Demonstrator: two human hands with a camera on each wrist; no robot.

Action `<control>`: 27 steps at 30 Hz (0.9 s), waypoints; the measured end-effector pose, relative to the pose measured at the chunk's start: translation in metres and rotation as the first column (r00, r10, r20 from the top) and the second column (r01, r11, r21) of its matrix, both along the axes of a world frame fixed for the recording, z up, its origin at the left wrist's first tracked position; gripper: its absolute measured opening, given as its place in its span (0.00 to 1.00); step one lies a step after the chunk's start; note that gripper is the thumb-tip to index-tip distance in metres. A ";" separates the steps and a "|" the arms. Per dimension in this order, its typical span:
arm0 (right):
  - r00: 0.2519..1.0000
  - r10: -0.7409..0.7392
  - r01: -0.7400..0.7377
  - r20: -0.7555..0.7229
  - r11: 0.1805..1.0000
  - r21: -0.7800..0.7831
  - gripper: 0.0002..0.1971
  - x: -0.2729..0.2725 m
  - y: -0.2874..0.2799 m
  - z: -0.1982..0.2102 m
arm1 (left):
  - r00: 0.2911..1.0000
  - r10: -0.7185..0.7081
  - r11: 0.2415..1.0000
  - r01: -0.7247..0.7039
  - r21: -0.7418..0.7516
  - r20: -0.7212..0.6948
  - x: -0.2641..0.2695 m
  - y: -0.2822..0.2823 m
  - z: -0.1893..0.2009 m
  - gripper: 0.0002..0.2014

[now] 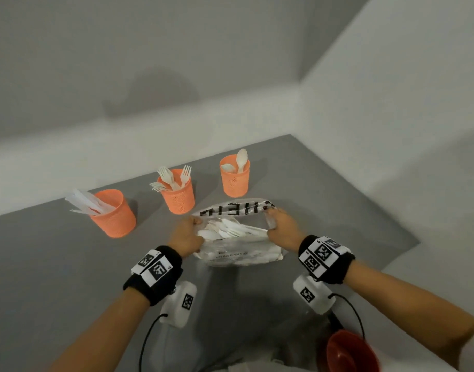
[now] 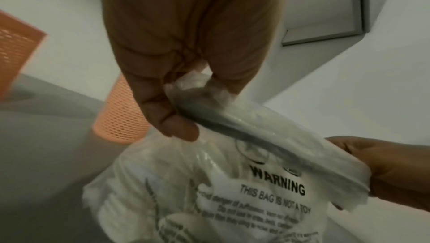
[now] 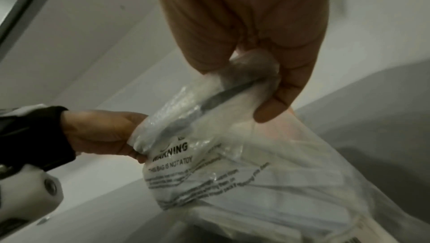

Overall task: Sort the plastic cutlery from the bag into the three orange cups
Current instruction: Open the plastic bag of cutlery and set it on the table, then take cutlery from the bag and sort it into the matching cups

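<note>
Reading "WARNING THIS BAG IS NOT A TOY" on bag (image 2: 267, 201)

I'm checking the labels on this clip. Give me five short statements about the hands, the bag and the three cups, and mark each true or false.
1. Both hands grip the mouth of the plastic bag: left hand, right hand. True.
2. The bag is empty. False: white cutlery shows through its open mouth.
3. The right cup holds forks. False: it holds spoons; the forks stand in the middle cup.
4. The left cup holds knives. True.
5. The bag lies behind the cups, by the wall. False: it is in front of them, nearer the person.
</note>
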State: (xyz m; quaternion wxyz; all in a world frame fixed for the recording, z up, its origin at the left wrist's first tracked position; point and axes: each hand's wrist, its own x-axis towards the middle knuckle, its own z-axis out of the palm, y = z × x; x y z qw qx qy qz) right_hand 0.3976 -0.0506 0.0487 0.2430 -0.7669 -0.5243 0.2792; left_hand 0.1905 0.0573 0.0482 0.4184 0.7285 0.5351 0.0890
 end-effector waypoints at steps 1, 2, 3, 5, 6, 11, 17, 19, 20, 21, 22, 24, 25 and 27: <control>0.999 -0.032 0.032 -0.009 0.999 0.027 0.29 0.007 -0.004 0.003 | 1.000 -0.016 1.000 0.016 0.024 0.015 0.009 0.000 0.003 0.26; 0.997 -0.070 0.071 -0.016 0.996 0.050 0.29 0.014 -0.007 0.005 | 0.999 -0.032 0.998 0.030 0.048 0.023 0.020 -0.001 0.006 0.26; 0.994 -0.111 0.112 -0.013 0.991 0.076 0.30 0.022 -0.009 0.007 | 0.998 -0.047 0.996 0.045 0.083 0.029 0.031 -0.001 0.008 0.26; 0.980 -0.199 0.198 -0.003 0.972 0.129 0.31 0.040 -0.012 0.008 | 0.996 -0.082 0.984 0.077 0.158 0.026 0.055 -0.002 0.012 0.26; 0.970 -0.243 0.241 -0.004 0.961 0.138 0.31 0.048 -0.014 0.008 | 0.994 -0.106 0.976 0.099 0.194 0.024 0.067 -0.002 0.013 0.26; 0.939 -0.304 0.313 0.161 0.949 -0.035 0.32 0.079 -0.029 0.003 | 0.976 -0.214 0.943 0.218 0.250 -0.044 0.118 -0.001 0.011 0.27; 0.662 0.072 -0.024 0.746 0.997 -0.075 0.13 0.079 -0.022 0.013 | 0.958 -0.277 0.939 0.286 0.192 -0.074 0.142 0.009 0.007 0.31; 0.762 0.176 -0.082 0.623 0.981 -0.176 0.16 0.083 -0.008 0.013 | 0.950 -0.295 0.933 0.310 0.185 -0.102 0.141 0.014 0.008 0.32; 0.792 0.201 -0.083 0.576 0.971 -0.224 0.20 0.085 -0.001 0.011 | 0.946 -0.302 0.931 0.319 0.176 -0.116 0.141 0.015 0.008 0.32; 0.806 0.213 -0.077 0.552 0.963 -0.259 0.22 0.087 0.006 0.010 | 0.943 -0.309 0.929 0.327 0.171 -0.127 0.141 0.016 0.009 0.32; 0.804 0.239 -0.082 0.544 0.952 -0.296 0.21 0.087 0.013 0.009 | 0.941 -0.311 0.929 0.331 0.168 -0.135 0.141 0.016 0.010 0.33; 0.813 0.278 -0.077 0.512 0.922 -0.378 0.15 0.086 0.025 0.004 | 0.942 -0.307 0.933 0.326 0.155 -0.135 0.141 0.018 0.012 0.33; 0.825 0.280 -0.074 0.491 0.914 -0.398 0.14 0.086 0.029 0.001 | 0.945 -0.299 0.937 0.317 0.149 -0.132 0.141 0.019 0.013 0.32; 0.855 0.258 -0.070 0.450 0.917 -0.391 0.16 0.091 0.033 -0.001 | 0.956 -0.275 0.947 0.288 0.146 -0.098 0.143 0.021 0.016 0.31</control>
